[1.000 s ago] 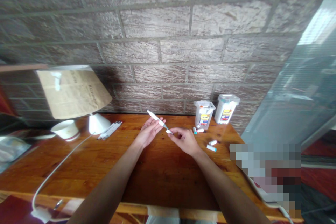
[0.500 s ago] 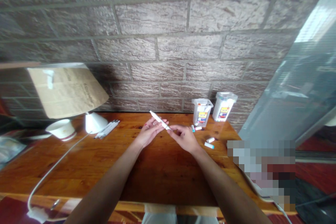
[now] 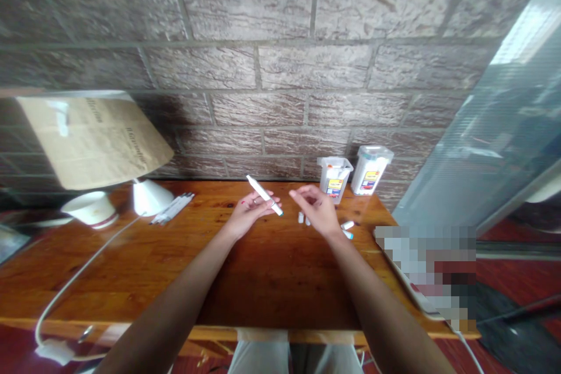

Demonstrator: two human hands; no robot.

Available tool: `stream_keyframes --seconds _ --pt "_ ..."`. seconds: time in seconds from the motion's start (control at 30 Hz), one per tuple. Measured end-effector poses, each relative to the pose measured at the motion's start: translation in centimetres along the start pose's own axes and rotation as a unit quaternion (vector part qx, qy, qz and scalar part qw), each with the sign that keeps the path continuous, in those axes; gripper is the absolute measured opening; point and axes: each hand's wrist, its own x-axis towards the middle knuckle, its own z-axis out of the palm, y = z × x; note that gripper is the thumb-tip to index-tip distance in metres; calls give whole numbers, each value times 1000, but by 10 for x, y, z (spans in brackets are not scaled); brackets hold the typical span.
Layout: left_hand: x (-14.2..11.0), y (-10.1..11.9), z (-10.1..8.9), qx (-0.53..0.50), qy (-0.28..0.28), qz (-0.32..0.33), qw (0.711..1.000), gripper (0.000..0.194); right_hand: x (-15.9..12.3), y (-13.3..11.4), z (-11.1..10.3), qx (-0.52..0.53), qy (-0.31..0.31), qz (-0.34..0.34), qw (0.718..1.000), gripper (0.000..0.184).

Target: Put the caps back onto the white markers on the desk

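Observation:
Gripped in my left hand (image 3: pixel 250 213) is a white marker (image 3: pixel 264 194), tilted with its teal-marked end pointing down to the right. My right hand (image 3: pixel 316 205) hovers a short way to the right, apart from the marker. Its fingers are loosely bent, and nothing shows in them. Just below those fingers a white cap (image 3: pixel 300 217) stands on the wooden table (image 3: pixel 263 280), with another partly hidden beside it. A further white cap (image 3: pixel 347 225) and a teal-ended cap (image 3: pixel 348 235) lie right of my right wrist, the latter partly covered by it.
Two clear plastic boxes stand near the wall: one box (image 3: pixel 336 172) behind my right hand and a fuller box (image 3: pixel 371 170) beside it. Several markers (image 3: pixel 174 208) lie by the lamp base (image 3: pixel 149 198). A paper cup (image 3: pixel 90 210), a white cord (image 3: pixel 83 266) and a blurred-out device (image 3: pixel 421 298) flank the table.
My right hand has let go of the marker and moved right, over the caps. The marker stays in my left hand, its teal-marked end now showing. The view has shifted slightly.

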Motion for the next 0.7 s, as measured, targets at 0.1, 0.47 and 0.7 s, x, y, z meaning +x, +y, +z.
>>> stream_keyframes --seconds 0.1,0.47,0.7 --pt "-1 -2 0 77 -18 23 997 39 8 6 -17 -51 75 15 996 38" --pt "2 -16 0 174 -71 44 981 21 7 31 -32 -227 -206 -70 949 13" --pt "1 -22 2 191 -94 49 976 26 9 7 -27 3 -42 -26 999 22"
